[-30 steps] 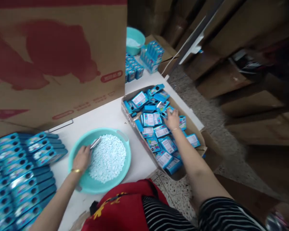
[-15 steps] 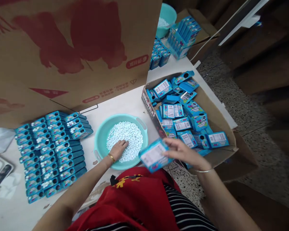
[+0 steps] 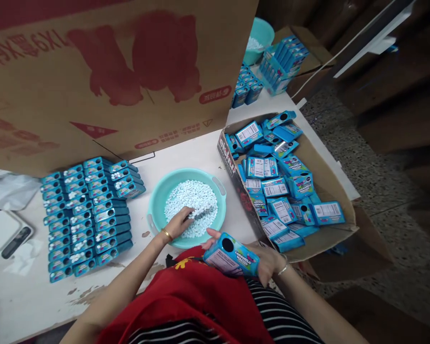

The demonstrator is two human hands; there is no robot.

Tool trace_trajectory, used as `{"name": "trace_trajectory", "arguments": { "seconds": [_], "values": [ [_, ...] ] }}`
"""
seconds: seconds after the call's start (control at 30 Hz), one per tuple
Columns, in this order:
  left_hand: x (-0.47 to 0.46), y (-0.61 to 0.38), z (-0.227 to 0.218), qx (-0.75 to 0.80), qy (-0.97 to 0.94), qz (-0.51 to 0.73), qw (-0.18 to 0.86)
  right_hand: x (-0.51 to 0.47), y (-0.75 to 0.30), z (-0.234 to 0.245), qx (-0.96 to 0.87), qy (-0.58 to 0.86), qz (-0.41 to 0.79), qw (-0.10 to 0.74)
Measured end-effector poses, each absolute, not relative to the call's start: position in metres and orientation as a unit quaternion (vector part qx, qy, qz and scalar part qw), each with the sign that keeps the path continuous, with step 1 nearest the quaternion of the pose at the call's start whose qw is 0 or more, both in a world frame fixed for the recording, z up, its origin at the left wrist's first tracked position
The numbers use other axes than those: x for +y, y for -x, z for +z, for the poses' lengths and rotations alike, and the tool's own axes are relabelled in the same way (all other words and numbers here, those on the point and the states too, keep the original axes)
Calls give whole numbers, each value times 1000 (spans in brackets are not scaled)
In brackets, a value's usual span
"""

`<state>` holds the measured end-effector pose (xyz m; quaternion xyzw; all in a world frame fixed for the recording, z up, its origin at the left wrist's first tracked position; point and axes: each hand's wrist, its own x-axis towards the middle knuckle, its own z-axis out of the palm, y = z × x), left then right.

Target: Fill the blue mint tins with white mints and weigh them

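Observation:
A pale turquoise bowl (image 3: 153, 203) on the white table holds many small white candy pieces (image 3: 186, 188). Inside it, my left hand (image 3: 179, 222) is closed on what looks like a small scoop (image 3: 204, 210), heaped with pieces; its handle is hidden by my fingers. Just in front of the bowl, my right hand (image 3: 268, 263) grips a blue candy box (image 3: 231, 255), tilted, its end with a dark round hole turned up towards the bowl. My right fingers wrap beneath and around the box.
Rows of upright blue boxes (image 3: 89, 215), several topped with white pieces, stand at left beside a white scale (image 3: 7, 234). At right, a carton (image 3: 329, 184) holds loose blue boxes. A large cardboard box (image 3: 129, 119) rises behind; another bowl (image 3: 263, 36) stands beyond.
My right hand has brought the blue box from the carton's edge towards my body and turned its holed end up. My left hand has raised a heap of white pieces within the bowl.

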<state>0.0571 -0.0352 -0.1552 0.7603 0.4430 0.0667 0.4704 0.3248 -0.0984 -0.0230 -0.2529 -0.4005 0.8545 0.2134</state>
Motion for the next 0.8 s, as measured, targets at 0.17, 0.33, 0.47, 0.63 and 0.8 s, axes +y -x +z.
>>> {"name": "trace_trajectory", "arguments": {
  "seconds": [0.17,0.33,0.47,0.63,0.8],
  "values": [
    [-16,-42,-105,430,-782,88,443,-93,-332,-34,-502,438,696,268],
    [-2,-33,-43,405,-818,76,402,-71,-303,-74,-651,597,358,303],
    [3,-36,-11,398,-841,13,365,-60,-286,-92,-698,581,294,297],
    [5,-56,17,416,-853,-151,277,-61,-269,-97,-719,566,281,290],
    [1,-91,42,439,-839,-280,157,-63,-261,-105,-714,565,286,298]
  ]
}}
